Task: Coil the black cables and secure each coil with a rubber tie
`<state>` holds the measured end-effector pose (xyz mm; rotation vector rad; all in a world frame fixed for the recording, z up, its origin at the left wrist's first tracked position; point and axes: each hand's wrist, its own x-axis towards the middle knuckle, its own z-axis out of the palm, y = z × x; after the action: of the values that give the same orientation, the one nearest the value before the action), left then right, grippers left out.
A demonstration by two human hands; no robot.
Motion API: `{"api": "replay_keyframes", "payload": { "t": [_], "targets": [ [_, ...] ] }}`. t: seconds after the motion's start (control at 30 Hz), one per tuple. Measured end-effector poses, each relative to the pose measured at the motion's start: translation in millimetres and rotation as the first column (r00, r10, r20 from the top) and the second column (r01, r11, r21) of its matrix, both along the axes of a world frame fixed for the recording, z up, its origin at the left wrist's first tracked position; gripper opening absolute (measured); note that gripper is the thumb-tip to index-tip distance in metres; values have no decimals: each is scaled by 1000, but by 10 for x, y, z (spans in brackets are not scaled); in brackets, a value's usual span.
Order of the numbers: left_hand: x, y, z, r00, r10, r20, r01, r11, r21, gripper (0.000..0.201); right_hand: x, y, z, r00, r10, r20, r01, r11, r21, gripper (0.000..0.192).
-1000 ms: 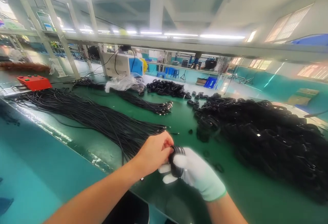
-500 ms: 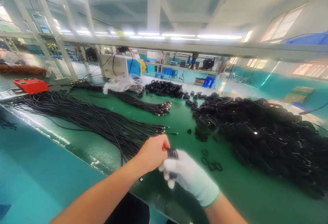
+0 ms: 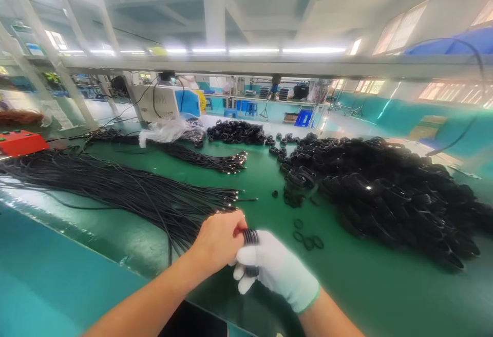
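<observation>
My bare left hand is closed, its fingertips pressed to the left side of a coil of black cable. The coil's turns lie side by side. My right hand, in a white glove with a green cuff, wraps round the same coil from the right, covering its middle. Left of my hands a long bundle of straight black cables lies on the green tabletop, metal tips pointing right. Several loose thin black rings lie flat to the right of my glove.
A large pile of black coils covers the right of the table. Behind are a smaller pile, a second cable bundle and clear plastic wrap. A red control box is at left; a white and blue machine stands behind.
The view has turned slightly right, so the scene sits further left. Both hands keep hold of the coil, with little change in their grip.
</observation>
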<state>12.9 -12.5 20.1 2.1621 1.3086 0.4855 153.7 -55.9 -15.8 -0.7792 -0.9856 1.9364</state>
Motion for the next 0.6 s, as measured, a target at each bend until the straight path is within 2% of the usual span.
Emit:
{"api": "replay_keyframes", "payload": {
  "t": [0.07, 0.1, 0.13, 0.2, 0.27, 0.3, 0.33, 0.4, 0.47, 0.57, 0.6],
  "targets": [
    [-20, 109, 28, 993, -102, 50, 107, 989, -98, 19, 45, -14, 10, 999, -5, -34, 4, 999, -47, 27],
    [-26, 181, 44, 981, -160, 105, 177, 967, -184, 23, 70, -23, 24, 998, 12, -69, -17, 998, -67, 29],
    [-25, 262, 56, 961, -212, 179, 256, 927, -275, 26, 96, -31, 41, 993, 42, -111, -51, 996, -80, 32],
    [10, 441, 60, 894, -290, 341, 419, 810, -411, 24, 151, -40, 75, 975, 95, -201, -112, 991, -74, 40],
    [94, 614, 28, 803, -353, 481, 573, 680, -458, 24, 207, -36, 99, 963, 97, -252, -114, 992, -52, 42],
    [152, 690, 1, 764, -370, 528, 621, 642, -449, 25, 233, -29, 105, 961, 83, -264, -97, 994, -39, 43],
    [220, 755, -34, 743, -372, 557, 641, 635, -430, 26, 258, -21, 108, 960, 71, -270, -81, 996, -27, 43],
    [388, 841, -117, 747, -354, 563, 614, 692, -379, 23, 299, 0, 107, 959, 57, -276, -59, 998, -1, 43],
    [597, 861, -213, 784, -339, 520, 550, 768, -328, 16, 329, 21, 101, 960, 43, -276, -38, 999, 22, 44],
    [952, 783, -376, 837, -347, 423, 496, 807, -320, 5, 355, 44, 90, 960, -23, -279, 32, 999, 29, 43],
    [1062, 741, -428, 853, -336, 398, 471, 824, -316, 9, 358, 48, 88, 961, -40, -274, 47, 999, 22, 43]
  ]
}}
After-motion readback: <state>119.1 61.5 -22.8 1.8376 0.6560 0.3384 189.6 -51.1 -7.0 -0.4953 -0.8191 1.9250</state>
